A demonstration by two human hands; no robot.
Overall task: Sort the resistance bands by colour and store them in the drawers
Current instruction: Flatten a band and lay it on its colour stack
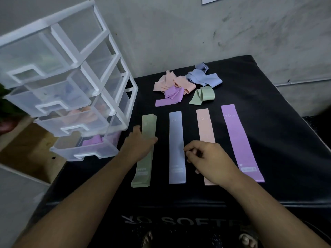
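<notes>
Four flat lots of resistance bands lie side by side on the black mat: a green stack, a blue band, a peach band and a purple band. My left hand lies across the green stack, fingers over it and thumb at its left edge. My right hand hovers over the peach band with fingers curled, its fingertips at the blue band's right edge, holding nothing I can see. Behind lies a loose pile of peach, blue, purple and green bands.
A white-framed clear drawer unit stands at the left with its drawers pulled partly out. The bottom drawer holds purple bands, the one above peach, the one above that blue. A grey wall rises behind. My feet show below the mat's front edge.
</notes>
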